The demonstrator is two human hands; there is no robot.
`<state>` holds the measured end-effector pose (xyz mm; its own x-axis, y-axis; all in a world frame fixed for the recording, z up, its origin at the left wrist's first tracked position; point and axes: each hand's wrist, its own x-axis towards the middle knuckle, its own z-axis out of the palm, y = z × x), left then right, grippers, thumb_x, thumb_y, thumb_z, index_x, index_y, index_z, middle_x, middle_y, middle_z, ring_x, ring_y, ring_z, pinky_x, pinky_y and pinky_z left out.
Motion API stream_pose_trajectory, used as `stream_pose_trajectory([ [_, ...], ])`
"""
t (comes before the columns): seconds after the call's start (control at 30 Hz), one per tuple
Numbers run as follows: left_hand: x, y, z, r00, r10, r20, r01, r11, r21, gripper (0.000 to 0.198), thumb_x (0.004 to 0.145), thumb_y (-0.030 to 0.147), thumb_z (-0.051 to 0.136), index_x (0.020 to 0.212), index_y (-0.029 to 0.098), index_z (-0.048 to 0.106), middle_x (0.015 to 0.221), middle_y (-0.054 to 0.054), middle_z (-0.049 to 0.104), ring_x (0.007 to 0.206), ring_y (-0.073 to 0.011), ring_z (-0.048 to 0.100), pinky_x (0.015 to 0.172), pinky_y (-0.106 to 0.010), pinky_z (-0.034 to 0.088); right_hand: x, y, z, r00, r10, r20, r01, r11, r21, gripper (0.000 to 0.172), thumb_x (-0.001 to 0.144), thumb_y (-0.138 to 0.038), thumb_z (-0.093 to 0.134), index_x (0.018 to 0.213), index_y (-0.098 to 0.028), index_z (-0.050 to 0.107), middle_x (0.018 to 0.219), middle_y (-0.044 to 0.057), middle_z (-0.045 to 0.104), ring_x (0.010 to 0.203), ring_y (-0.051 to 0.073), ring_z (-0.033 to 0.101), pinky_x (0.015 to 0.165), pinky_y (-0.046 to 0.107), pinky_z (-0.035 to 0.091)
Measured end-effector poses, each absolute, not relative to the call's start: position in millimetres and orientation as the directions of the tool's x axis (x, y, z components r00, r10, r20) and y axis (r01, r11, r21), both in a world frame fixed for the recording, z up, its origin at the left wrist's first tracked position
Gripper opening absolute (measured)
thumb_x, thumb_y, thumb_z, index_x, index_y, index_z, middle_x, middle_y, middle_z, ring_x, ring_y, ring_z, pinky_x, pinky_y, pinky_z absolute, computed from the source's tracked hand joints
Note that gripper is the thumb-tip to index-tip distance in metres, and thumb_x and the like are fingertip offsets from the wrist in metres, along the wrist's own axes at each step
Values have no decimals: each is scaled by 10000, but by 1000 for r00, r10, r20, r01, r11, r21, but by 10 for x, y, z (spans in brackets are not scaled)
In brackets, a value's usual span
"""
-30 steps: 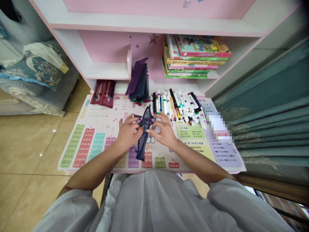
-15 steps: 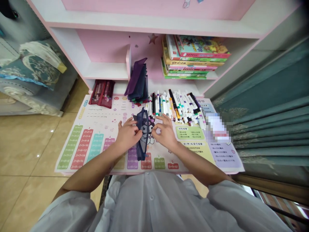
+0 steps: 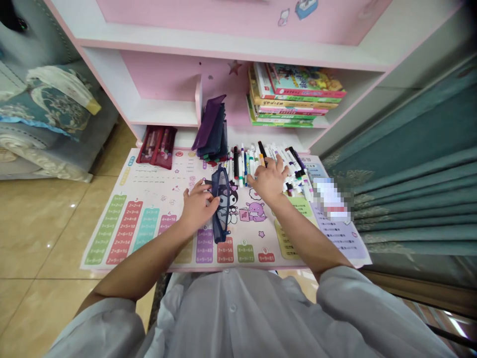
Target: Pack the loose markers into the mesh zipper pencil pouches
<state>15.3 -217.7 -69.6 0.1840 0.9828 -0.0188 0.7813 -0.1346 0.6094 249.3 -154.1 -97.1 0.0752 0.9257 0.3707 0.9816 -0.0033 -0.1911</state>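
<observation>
My left hand (image 3: 197,205) grips a dark blue mesh pencil pouch (image 3: 220,206) and holds it on edge on the desk mat (image 3: 149,209), its mouth gaping. My right hand (image 3: 270,180) rests on top of a heap of several colour marker pens (image 3: 294,164) at the back of the mat, fingers curled down among them. Whether those fingers hold a pen is hidden.
A stack of dark pouches (image 3: 213,127) leans against the shelf divider, and a red pouch (image 3: 158,145) with pens lies to its left. Books (image 3: 290,94) are piled on the shelf. A teal curtain (image 3: 410,174) hangs at the right, a sofa (image 3: 44,124) at the left.
My right hand has left the pouch and gone back and right onto the marker pens. My left hand keeps the pouch upright in much the same place.
</observation>
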Motion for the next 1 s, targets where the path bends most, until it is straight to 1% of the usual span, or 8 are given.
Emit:
stream_pose_trajectory([
  [0.17, 132, -2156, -703, 175, 984, -19, 783, -128, 609, 335, 895, 356, 529, 611, 207, 627, 1358, -68, 641, 1436, -332, 400, 1147, -691, 250, 2472, -1506, -962, 63, 947, 314, 989, -17, -145, 284, 826, -402, 633, 726, -151, 723, 1388, 199, 560, 1428, 466, 288, 1072, 783, 215],
  [0.37, 129, -2153, -695, 177, 984, -18, 772, -128, 623, 342, 889, 371, 515, 605, 205, 608, 1354, -76, 642, 1440, -323, 396, 1163, -680, 241, 2456, -1443, -890, 116, 983, 141, 975, -86, -204, 236, 775, -334, 671, 660, -131, 702, 1439, 209, 520, 1449, 466, 266, 1078, 776, 206],
  [0.43, 131, -2151, -703, 179, 984, -9, 768, -134, 626, 345, 891, 370, 509, 605, 203, 603, 1352, -87, 642, 1436, -321, 402, 1160, -678, 248, 2450, -1451, -835, 127, 980, 152, 968, -89, -233, 215, 758, -305, 668, 626, -136, 686, 1440, 201, 524, 1444, 466, 276, 1074, 773, 225],
  [0.57, 138, -2142, -735, 163, 986, 15, 765, -136, 630, 319, 889, 359, 513, 629, 209, 622, 1343, -88, 646, 1435, -319, 404, 1156, -666, 267, 2395, -1586, -646, 126, 956, 266, 935, -25, -353, 199, 712, -265, 661, 544, -167, 622, 1431, 177, 543, 1442, 471, 286, 1049, 775, 265],
  [0.67, 146, -2137, -756, 152, 988, 36, 758, -140, 637, 302, 897, 353, 516, 663, 211, 642, 1352, -81, 642, 1439, -326, 397, 1152, -662, 273, 2263, -1800, -460, 37, 952, 304, 883, 111, -456, 214, 679, -265, 683, 508, -189, 578, 1441, 136, 548, 1462, 453, 277, 1075, 737, 280],
  [0.8, 148, -2132, -756, 147, 988, 43, 758, -141, 637, 292, 903, 347, 512, 682, 212, 647, 1345, -79, 647, 1452, -336, 376, 1144, -654, 287, 2016, -2106, -326, -188, 940, 284, 827, 308, -471, 250, 681, -249, 686, 481, -190, 549, 1432, 129, 566, 1460, 429, 310, 1097, 701, 284],
  [0.9, 142, -2132, -743, 157, 986, 47, 754, -151, 639, 286, 905, 344, 504, 691, 211, 640, 1348, -81, 645, 1454, -339, 371, 1141, -660, 286, 1879, -2239, -357, -283, 935, 213, 820, 351, -452, 223, 682, -212, 670, 487, -183, 565, 1449, 134, 557, 1456, 447, 310, 1081, 718, 286],
  [1.0, 139, -2135, -734, 151, 988, 45, 756, -144, 638, 286, 910, 348, 501, 696, 213, 636, 1354, -82, 642, 1457, -339, 366, 1136, -667, 281, 1822, -2271, -421, -306, 943, 130, 842, 332, -426, 188, 690, -202, 660, 512, -176, 607, 1484, 140, 526, 1461, 448, 300, 1114, 722, 240],
])
